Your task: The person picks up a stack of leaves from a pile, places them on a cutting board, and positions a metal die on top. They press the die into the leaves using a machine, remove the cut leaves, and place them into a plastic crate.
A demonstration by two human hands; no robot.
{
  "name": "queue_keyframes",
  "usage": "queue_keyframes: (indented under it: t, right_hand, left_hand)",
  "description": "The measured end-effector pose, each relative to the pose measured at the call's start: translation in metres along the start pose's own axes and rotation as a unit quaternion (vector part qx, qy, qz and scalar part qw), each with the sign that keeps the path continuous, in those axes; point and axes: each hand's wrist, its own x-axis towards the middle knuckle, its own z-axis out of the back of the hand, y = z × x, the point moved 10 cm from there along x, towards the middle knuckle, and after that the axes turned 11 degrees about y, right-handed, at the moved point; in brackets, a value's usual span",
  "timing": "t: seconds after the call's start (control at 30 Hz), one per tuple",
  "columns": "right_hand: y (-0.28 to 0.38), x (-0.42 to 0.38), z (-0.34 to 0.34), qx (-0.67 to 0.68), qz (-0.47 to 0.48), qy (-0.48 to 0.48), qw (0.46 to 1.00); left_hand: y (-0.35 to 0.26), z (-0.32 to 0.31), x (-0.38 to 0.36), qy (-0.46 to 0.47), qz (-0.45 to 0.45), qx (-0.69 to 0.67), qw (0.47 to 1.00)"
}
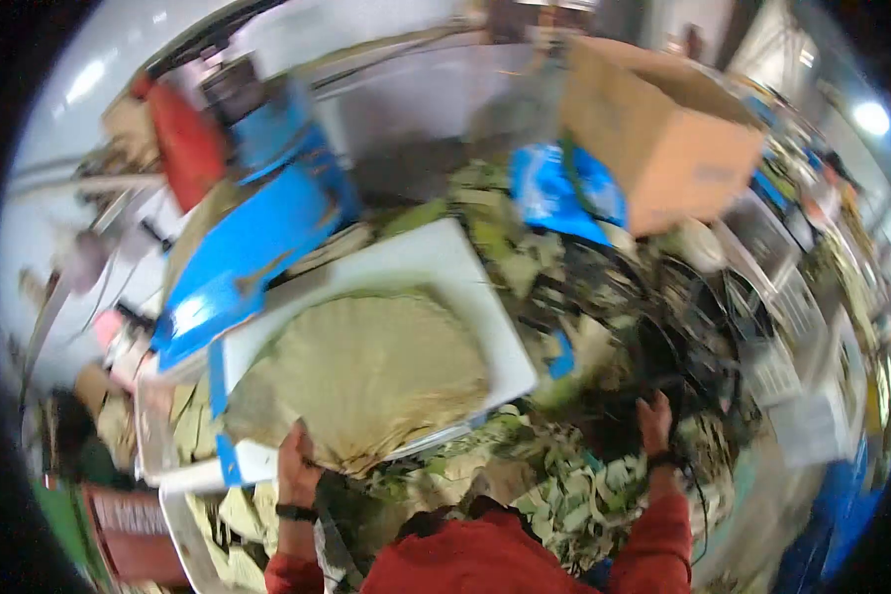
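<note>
A large, fan-shaped dried leaf (376,366), pale green-brown with radiating veins like a lotus leaf, lies across a white board (490,317). At its lower left edge is my left hand (298,467), the thumb up along the rim and the other fingers mostly hidden; it appears closed on that edge. My right hand (654,424) is off to the right, over a dark bin area, with its fingers blurred and partly curled. Leaf scraps (574,500) lie below and between my hands.
Behind the board stands a blue sheet-like piece (243,257). A cardboard box (653,139) sits at the back right beside a blue plastic bag (559,193). White crates (797,396) line the right side. A white tub (190,530) with cut leaf pieces is at lower left.
</note>
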Motion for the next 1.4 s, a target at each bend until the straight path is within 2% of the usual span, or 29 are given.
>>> queue_keyframes:
  t: [0.03, 0.1, 0.17, 0.27, 0.33, 0.37, 0.4, 0.43, 0.47, 0.53, 0.6, 0.67, 0.73, 0.77, 0.87, 0.97, 1.0, 1.07, 1.1, 1.13, 1.17, 1.2, 1.23, 1.27, 1.33, 1.37, 1.4]
  right_hand:
    - [0.002, -0.003, -0.005, 0.030, -0.021, 0.019, 0.999]
    - [0.055, -0.013, -0.021, -0.134, 0.008, 0.045, 0.990]
    - [0.120, -0.021, -0.049, -0.253, 0.058, 0.015, 0.966]
    - [0.209, -0.039, -0.149, -0.339, 0.121, 0.135, 0.923]
    - [0.299, -0.077, -0.272, -0.350, 0.221, 0.245, 0.877]
    - [0.313, -0.087, -0.322, -0.371, 0.259, 0.285, 0.845]
    - [0.321, -0.097, -0.369, -0.391, 0.293, 0.325, 0.810]
    - [0.320, -0.106, -0.416, -0.400, 0.303, 0.367, 0.783]
    - [0.314, -0.115, -0.461, -0.408, 0.310, 0.408, 0.756]
    - [0.297, -0.127, -0.541, -0.472, 0.288, 0.475, 0.684]
    - [0.281, -0.134, -0.595, -0.474, 0.316, 0.499, 0.653]
    - [0.268, -0.140, -0.634, -0.485, 0.333, 0.515, 0.624]
    - [0.254, -0.142, -0.659, -0.504, 0.337, 0.524, 0.598]
    - [0.237, -0.138, -0.665, -0.501, 0.353, 0.535, 0.582]
    - [0.221, -0.139, -0.667, -0.549, 0.367, 0.528, 0.533]
    - [0.217, -0.142, -0.668, -0.555, 0.363, 0.551, 0.507]
    - [0.206, -0.137, -0.668, -0.570, 0.346, 0.558, 0.494]
    - [0.192, -0.131, -0.668, -0.561, 0.339, 0.566, 0.500]
    - [0.197, -0.133, -0.668, -0.592, 0.347, 0.544, 0.482]
    - [0.205, -0.133, -0.663, -0.527, 0.361, 0.549, 0.539]
    - [0.202, -0.126, -0.657, -0.444, 0.399, 0.533, 0.600]
    - [0.234, -0.134, -0.640, -0.424, 0.374, 0.525, 0.636]
    - [0.247, -0.121, -0.617, -0.379, 0.382, 0.497, 0.681]
    - [0.256, -0.105, -0.588, -0.332, 0.387, 0.470, 0.720]
    - [0.266, -0.046, -0.489, -0.318, 0.428, 0.320, 0.783]
    - [0.277, -0.021, -0.448, -0.402, 0.354, 0.303, 0.788]
    - [0.275, 0.004, -0.405, -0.474, 0.378, 0.224, 0.763]
  left_hand:
    - [0.003, -0.006, -0.001, 0.013, 0.017, -0.068, 0.997]
    - [-0.001, -0.006, -0.004, -0.003, -0.006, -0.086, 0.996]
    - [0.005, -0.001, 0.002, -0.015, -0.007, -0.106, 0.994]
    - [0.021, 0.017, 0.011, -0.033, 0.022, -0.161, 0.986]
    - [-0.008, 0.001, -0.003, -0.075, -0.004, -0.048, 0.996]
    - [0.008, 0.012, 0.011, -0.057, 0.007, -0.091, 0.994]
    - [0.023, 0.023, 0.026, -0.040, 0.020, -0.134, 0.990]
    - [0.016, 0.007, 0.017, -0.056, 0.023, -0.169, 0.984]
    - [0.020, 0.012, 0.019, -0.030, 0.035, -0.159, 0.986]
    - [0.025, 0.009, 0.020, -0.006, 0.046, -0.170, 0.984]
    - [0.023, -0.003, 0.016, -0.019, 0.028, -0.212, 0.977]
    - [0.021, -0.003, 0.008, -0.056, 0.051, -0.203, 0.976]
    - [0.035, 0.003, 0.011, -0.054, 0.061, -0.223, 0.971]
    - [0.050, 0.008, 0.019, -0.036, 0.061, -0.254, 0.965]
    - [0.025, -0.008, 0.007, -0.041, 0.039, -0.271, 0.961]
    - [0.044, 0.000, 0.015, 0.024, 0.060, -0.255, 0.965]
    - [0.037, 0.003, 0.007, -0.019, 0.087, -0.194, 0.977]
    - [0.039, 0.009, 0.009, -0.013, 0.106, -0.141, 0.984]
    - [0.039, 0.015, 0.022, 0.092, 0.022, -0.032, 0.995]
    - [0.025, 0.002, 0.010, 0.036, 0.037, -0.179, 0.982]
    - [0.018, -0.006, 0.009, 0.119, 0.028, -0.208, 0.970]
    - [-0.002, -0.016, -0.002, 0.106, -0.032, -0.168, 0.980]
    - [0.014, 0.011, 0.001, 0.036, 0.018, -0.159, 0.986]
    - [0.022, 0.028, 0.009, 0.169, -0.018, -0.203, 0.964]
    - [-0.013, 0.018, -0.028, 0.097, -0.050, -0.110, 0.988]
    - [-0.025, 0.045, -0.040, 0.003, -0.099, -0.087, 0.991]
    - [-0.039, 0.074, -0.059, -0.094, -0.151, -0.065, 0.982]
